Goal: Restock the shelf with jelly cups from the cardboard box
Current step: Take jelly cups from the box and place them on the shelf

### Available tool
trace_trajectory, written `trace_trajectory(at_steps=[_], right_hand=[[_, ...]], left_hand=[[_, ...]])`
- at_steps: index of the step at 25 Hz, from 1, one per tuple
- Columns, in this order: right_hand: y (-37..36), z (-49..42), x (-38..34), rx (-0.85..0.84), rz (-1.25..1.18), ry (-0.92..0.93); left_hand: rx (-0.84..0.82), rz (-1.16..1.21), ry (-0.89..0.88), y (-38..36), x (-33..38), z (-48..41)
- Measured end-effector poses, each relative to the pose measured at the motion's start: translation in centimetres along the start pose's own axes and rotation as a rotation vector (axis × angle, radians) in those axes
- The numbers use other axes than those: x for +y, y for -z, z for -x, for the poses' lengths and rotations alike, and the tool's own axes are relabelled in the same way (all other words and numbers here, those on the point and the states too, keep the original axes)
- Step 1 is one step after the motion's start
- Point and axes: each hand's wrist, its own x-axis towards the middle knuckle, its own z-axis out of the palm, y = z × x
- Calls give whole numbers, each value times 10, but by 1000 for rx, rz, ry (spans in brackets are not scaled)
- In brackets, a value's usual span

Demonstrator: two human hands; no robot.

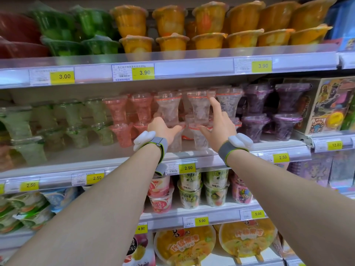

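Bright, even store light; soft motion blur throughout (edges bowed by wide-angle lens).

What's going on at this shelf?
A person is arranging clear jelly cups on the middle shelf. The right hand touches an upper cup with a straight index finger. The left hand is at the neighbouring stack, its fingers hidden. Green cups, pink cups and purple cups flank them. No cardboard box shows.

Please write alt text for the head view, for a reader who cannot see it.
Two bare hands reach among clear jelly cups stacked on the middle shelf: the left hand at a lower cup, the right hand with its forefinger pointing up among the upper ones. Pink cups and purple cups flank them.
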Motion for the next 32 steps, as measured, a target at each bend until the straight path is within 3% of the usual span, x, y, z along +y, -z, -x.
trace_trajectory(at_steps=[9, 13, 25, 32], right_hand=[[-6, 16, -5, 22, -49, 57], [-7, 26, -6, 25, -18, 66], [-37, 49, 13, -172, 119, 83], [-44, 55, 19, -174, 105, 89]], left_hand=[[48, -14, 9, 6, -9, 14], [-6, 12, 56, -2, -16, 18], [-54, 31, 93, -29, -31, 10], [-16, -18, 81, -35, -32, 6]])
